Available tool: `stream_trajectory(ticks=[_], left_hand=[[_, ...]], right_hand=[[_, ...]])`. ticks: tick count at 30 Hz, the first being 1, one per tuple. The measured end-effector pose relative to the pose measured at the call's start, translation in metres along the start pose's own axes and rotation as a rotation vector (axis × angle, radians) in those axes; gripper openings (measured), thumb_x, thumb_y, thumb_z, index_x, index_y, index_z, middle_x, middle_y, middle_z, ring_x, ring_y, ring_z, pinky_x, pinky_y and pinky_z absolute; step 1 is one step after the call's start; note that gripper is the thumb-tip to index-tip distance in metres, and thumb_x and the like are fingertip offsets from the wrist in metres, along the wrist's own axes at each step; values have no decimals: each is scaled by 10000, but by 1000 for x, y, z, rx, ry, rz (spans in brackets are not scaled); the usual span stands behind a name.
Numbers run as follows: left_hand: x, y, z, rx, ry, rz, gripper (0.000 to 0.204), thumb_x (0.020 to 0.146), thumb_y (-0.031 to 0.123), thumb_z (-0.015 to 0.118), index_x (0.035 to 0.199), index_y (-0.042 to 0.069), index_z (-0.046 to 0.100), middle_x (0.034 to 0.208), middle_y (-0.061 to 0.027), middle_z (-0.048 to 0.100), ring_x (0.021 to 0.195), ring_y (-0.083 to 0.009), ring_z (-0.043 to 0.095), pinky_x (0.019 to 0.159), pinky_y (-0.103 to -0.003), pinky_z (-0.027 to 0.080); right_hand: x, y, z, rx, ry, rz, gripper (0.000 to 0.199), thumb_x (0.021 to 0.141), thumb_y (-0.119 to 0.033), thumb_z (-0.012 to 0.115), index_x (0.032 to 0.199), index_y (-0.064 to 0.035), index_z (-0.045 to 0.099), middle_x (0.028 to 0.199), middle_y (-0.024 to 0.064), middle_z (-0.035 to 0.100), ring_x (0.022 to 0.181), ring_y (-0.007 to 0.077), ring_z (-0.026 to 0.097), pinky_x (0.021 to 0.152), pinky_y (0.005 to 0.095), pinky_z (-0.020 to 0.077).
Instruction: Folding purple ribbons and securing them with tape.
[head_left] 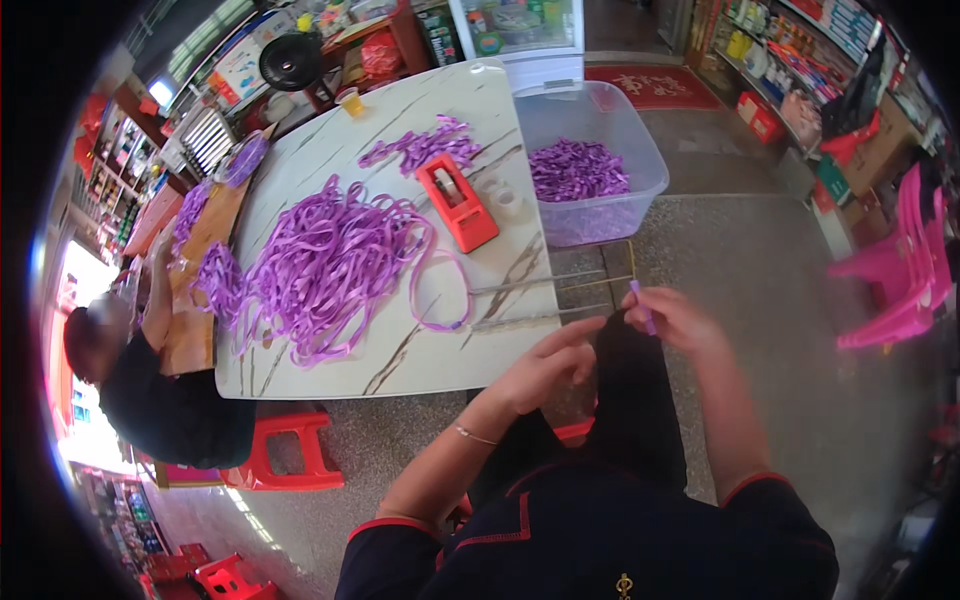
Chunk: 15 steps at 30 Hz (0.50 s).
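At the table's right edge, my right hand [675,318] is closed in a pinch on a short purple ribbon piece [645,308]. My left hand [553,366] is just left of it, its index finger stretched toward the right hand and the other fingers partly curled. I see nothing in it. A thin metal wire frame [585,283] juts past the table edge, close in front of both hands. One purple ribbon loop [467,290] lies on the tabletop by the frame. Farther left spreads a big heap of purple ribbons [325,265].
On the marbled table [440,365] sit a red tape dispenser [460,205], clear tape rolls [503,197], a smaller ribbon pile [435,147] and a cup [351,102]. A clear plastic bin [600,215] holds purple pieces. Another person [165,390] works at left. Pink chairs [905,270] stand right.
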<state>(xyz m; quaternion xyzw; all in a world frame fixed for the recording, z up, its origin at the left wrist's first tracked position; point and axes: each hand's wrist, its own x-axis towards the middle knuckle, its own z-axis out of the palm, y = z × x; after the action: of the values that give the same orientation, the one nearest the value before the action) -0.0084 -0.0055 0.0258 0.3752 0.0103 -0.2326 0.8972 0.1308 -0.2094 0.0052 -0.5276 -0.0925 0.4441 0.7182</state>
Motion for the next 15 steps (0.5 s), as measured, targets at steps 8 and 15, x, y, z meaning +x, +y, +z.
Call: stream_trajectory(ticks=[8, 15], left_hand=[[7, 46, 22, 601, -87, 304, 347, 854, 33, 562, 1189, -7, 479, 841, -38, 577, 764, -85, 540, 704, -237, 448], [-28, 53, 5, 721, 250, 366, 167, 848, 68, 590, 983, -28, 568, 808, -35, 615, 704, -72, 571, 637, -207, 467]], right_hand=[[-38, -50, 73, -414, -352, 45, 353, 923, -297, 435, 931, 14, 601, 701, 34, 590, 665, 96, 536, 617, 216, 385], [-29, -35, 122, -994, 33, -477, 212, 868, -225, 541, 889, -24, 604, 673, 70, 604, 631, 144, 586, 592, 256, 436]])
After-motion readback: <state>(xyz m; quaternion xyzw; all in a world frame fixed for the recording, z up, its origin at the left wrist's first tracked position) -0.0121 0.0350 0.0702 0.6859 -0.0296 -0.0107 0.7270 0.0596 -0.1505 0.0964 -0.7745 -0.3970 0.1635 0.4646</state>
